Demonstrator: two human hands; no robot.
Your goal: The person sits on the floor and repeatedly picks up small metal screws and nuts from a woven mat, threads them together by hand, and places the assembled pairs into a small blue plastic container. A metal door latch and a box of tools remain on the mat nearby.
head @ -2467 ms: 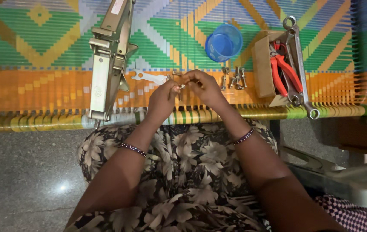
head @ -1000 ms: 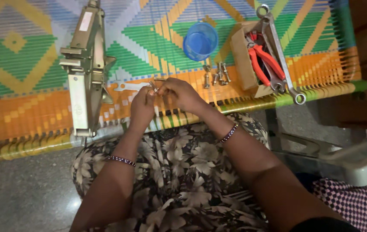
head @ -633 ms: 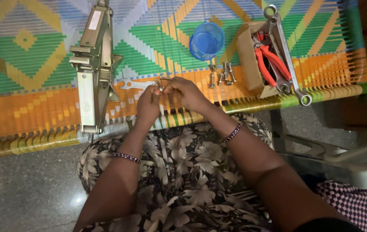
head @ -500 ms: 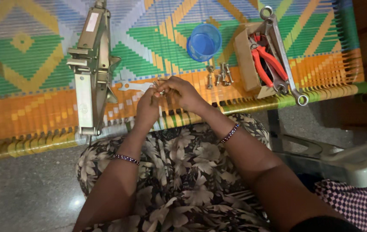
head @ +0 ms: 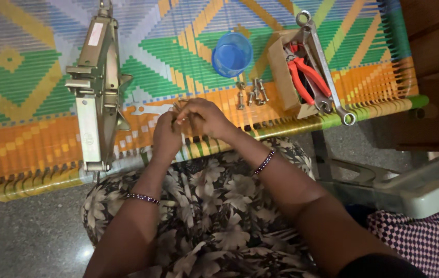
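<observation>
I saw my left hand (head: 167, 135) and my right hand (head: 204, 117) pressed together over the orange band of the woven cot (head: 24, 144), both closed around a small metal part (head: 181, 105) that the fingers mostly hid. Just beside them lay a flat wrench (head: 147, 109) on the weave.

I judged the small part could slip out and fall between the cords or over the cot's front edge, because the grip was only at the fingertips. The loose bolts (head: 253, 92) near my right hand could also roll if I brushed them.

Room was narrow: the metal jack (head: 96, 92) stood on the left, and the blue cup (head: 232, 54) and the cardboard box (head: 281, 77) with red pliers (head: 307, 77) on the right.
</observation>
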